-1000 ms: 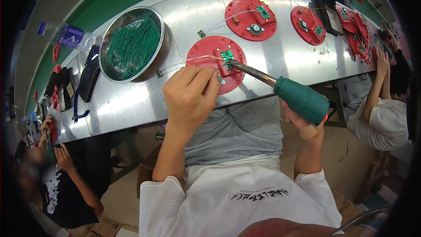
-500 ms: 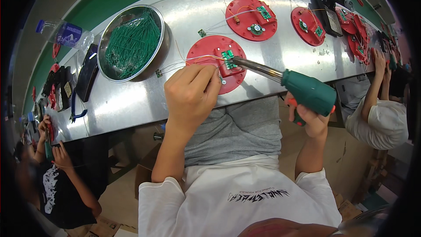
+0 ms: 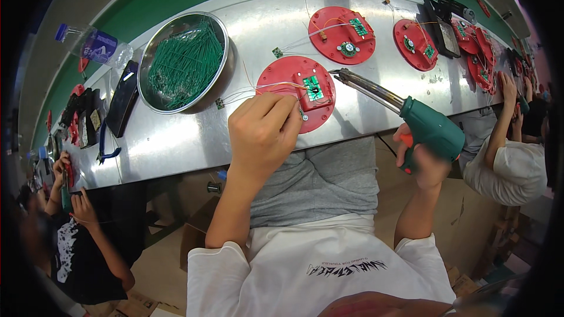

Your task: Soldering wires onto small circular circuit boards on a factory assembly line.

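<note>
My right hand point(image 3: 427, 161) is wrapped round the handle of a green soldering gun point(image 3: 433, 129). Its metal tip points left and stands just off the right rim of a round red plastic disc point(image 3: 272, 70), apart from the circuit board. That small green circuit board point(image 3: 313, 88) sits in a raised box on the disc, with thin wires point(image 3: 282, 85) running left from it. Over the disc's lower left, my left hand point(image 3: 262, 123) is closed in a pinch on a thin wire near the board. Its fingers partly cover the wire and the disc.
A steel bowl point(image 3: 221, 76) full of green wires point(image 3: 187, 67) stands to the left, beside a plastic bottle point(image 3: 97, 46), a black box point(image 3: 122, 98) and blue-handled pliers point(image 3: 109, 154). More red discs point(image 3: 332, 20) lie to the right. Other people work at both ends of the metal table point(image 3: 170, 158).
The soldering gun has moved right, and its tip has come off the circuit board. My left hand keeps its pinch beside the board. The whole view has shifted slightly.
</note>
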Action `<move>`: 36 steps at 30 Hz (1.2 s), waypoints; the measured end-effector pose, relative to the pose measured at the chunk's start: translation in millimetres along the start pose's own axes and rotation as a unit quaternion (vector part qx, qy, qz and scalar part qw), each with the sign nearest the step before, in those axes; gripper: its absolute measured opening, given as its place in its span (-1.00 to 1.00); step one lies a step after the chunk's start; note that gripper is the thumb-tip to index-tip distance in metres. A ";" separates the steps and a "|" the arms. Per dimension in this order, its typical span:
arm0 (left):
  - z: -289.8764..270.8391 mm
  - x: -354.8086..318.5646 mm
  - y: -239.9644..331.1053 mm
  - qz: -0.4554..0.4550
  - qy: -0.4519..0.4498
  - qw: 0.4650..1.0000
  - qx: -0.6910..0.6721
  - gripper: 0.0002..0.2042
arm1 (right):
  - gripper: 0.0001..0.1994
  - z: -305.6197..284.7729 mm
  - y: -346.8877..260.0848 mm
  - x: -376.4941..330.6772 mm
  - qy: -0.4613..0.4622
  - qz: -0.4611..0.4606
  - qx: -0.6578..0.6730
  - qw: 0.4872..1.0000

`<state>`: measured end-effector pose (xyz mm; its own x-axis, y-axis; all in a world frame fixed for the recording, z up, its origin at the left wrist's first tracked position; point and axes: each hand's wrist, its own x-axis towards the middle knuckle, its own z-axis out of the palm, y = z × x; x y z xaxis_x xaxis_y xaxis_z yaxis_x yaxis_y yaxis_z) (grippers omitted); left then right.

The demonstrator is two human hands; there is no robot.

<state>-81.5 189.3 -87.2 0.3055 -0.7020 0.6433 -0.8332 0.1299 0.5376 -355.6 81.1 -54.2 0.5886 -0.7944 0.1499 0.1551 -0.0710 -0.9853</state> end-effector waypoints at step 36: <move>18.4 -13.5 14.5 -0.018 0.056 0.995 0.083 -0.75 | -0.72 0.1 12.6 -2.4 -0.044 0.021 -0.105 0.993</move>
<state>-106.2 187.8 -98.1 0.3779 -0.6203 0.6873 -0.8825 -0.0167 0.4701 -355.0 82.2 -67.0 0.6590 -0.7446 0.1063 -0.0347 -0.1713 -0.9846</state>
